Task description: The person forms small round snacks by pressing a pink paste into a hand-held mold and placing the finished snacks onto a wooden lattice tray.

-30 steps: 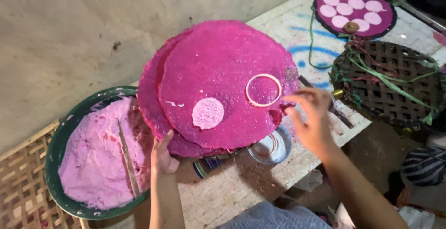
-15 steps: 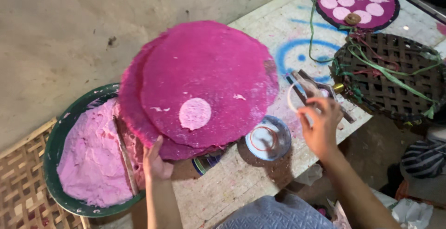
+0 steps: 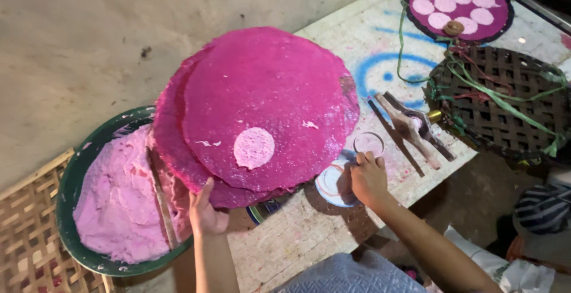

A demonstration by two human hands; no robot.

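Observation:
My left hand (image 3: pixel 205 212) grips the near edge of two stacked large round magenta sheets (image 3: pixel 267 102) and holds them tilted above the table. One pale pink cut disc (image 3: pixel 254 148) sticks to the top sheet. My right hand (image 3: pixel 366 177) is down on the table by a small white bowl (image 3: pixel 330 186), its fingertips pinching the near rim of a clear ring cutter (image 3: pixel 369 143) that rests on the table.
A green basin (image 3: pixel 71 186) of pale pink dough with a wooden stick (image 3: pixel 160 198) sits left. A wooden clip (image 3: pixel 410 129), a dark woven tray (image 3: pixel 505 99) with green strings and a round tray (image 3: pixel 502 22) of pale discs lie right.
My right hand lifted the ring cutter off the magenta sheet, carried it right and lowered it to the table beside the small bowl. One pale disc stays on the sheet.

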